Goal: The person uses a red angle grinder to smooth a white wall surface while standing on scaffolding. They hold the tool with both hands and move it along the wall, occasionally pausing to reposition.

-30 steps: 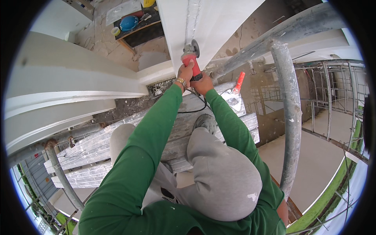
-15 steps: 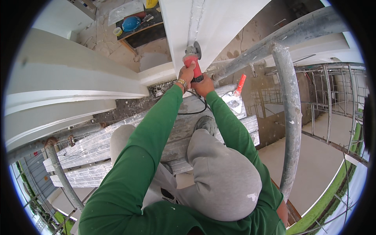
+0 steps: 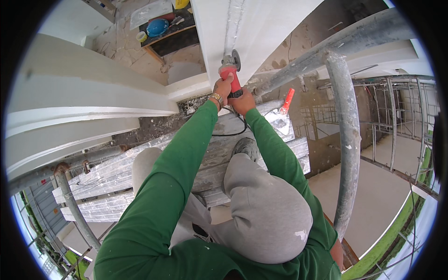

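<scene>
Both my hands are closed on a red angle grinder held out in front of me. My left hand, with a watch at the wrist, wraps its body. At the grinder's rear end, my right hand grips the dark part. The grinder's disc stands on edge at the face of a white column, just below a rough grey strip that runs up it. I cannot tell whether the disc touches the surface. A black cord loops down from the grinder over the planks.
Dusty scaffold planks lie under my feet. A white-bladed trowel with an orange-red handle rests on them at right. Thick scaffold pipes stand close on my right. Beyond the wall, a blue helmet sits on a dark-topped table.
</scene>
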A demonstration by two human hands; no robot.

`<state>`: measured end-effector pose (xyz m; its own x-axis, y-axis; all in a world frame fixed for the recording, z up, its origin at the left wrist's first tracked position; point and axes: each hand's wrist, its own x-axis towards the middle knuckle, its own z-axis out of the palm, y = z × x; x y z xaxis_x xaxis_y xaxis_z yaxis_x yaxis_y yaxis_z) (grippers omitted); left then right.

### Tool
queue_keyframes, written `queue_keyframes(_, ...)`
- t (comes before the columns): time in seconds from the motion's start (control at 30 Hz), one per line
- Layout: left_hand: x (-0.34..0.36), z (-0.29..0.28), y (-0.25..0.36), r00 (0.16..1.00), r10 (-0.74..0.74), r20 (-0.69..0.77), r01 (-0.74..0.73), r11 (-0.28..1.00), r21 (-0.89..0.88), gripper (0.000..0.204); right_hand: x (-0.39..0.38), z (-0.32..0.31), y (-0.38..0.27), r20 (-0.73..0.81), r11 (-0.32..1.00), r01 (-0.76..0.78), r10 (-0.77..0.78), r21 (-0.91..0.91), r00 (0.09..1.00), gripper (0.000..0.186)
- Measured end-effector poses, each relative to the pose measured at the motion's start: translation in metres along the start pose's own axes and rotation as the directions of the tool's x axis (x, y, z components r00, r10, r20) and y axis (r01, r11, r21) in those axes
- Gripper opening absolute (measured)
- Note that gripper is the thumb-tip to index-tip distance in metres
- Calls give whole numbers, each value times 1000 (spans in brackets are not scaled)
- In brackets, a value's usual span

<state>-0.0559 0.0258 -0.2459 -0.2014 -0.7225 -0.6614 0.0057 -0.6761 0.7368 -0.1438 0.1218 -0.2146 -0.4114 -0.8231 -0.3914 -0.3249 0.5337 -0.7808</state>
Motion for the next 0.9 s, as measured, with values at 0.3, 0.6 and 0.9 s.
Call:
queue_keyframes(0.3, 1, -1, 0, 1000, 23, 9, -23, 999, -24, 54, -1, 0, -4, -11, 1000, 20, -20, -5, 1000, 64)
queue_keyframes(0.6, -7, 2, 7, 997, 55, 61, -52, 997, -54, 53, -5, -4, -7, -35, 999, 29, -29, 13, 999, 62)
queue_keyframes(0.9, -10, 0, 12, 992, 90, 93, -86, 995, -45, 51, -9, -8, -12, -44, 998, 56, -55, 5, 998, 61)
